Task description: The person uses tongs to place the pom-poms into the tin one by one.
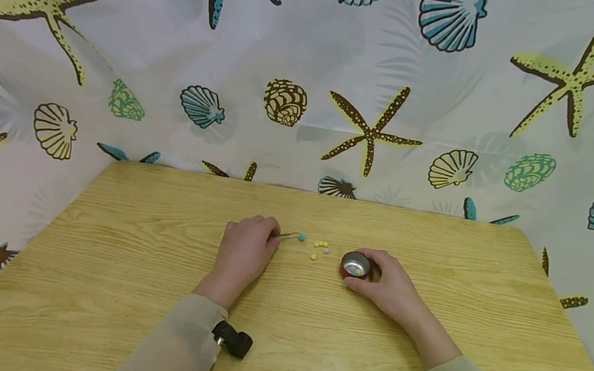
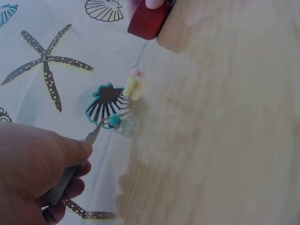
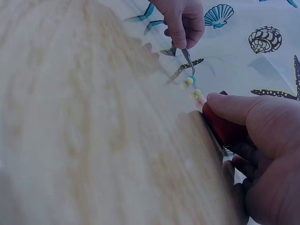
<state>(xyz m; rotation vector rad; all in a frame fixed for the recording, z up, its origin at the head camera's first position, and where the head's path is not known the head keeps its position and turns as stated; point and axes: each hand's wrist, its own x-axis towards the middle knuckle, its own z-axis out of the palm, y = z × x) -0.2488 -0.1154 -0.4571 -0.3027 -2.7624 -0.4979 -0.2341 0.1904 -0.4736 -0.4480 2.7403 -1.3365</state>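
My left hand (image 1: pixel 247 248) pinches metal tweezers (image 2: pixel 95 135) with a bent tip. A blue-green bead (image 2: pixel 114 120) sits right at that tip, close over the table. My right hand (image 1: pixel 394 293) grips a small round red tin (image 1: pixel 344 273), thumb and fingers about its side. Its inside is silvery, and several beads (image 1: pixel 356 271) lie at the bottom. Between tweezers and tin, several yellow beads (image 1: pixel 321 244) lie in a short row. A pink bead (image 1: pixel 326 251) is just in front of them, and a single yellow bead (image 1: pixel 313 257) lies nearer me.
Everything stands on a light wood-grain table (image 1: pixel 134 289). A white cloth (image 1: pixel 290 153) printed with starfish and shells hangs behind its back edge and along both sides. Black mounts (image 1: pixel 233 339) are strapped at both sleeves.
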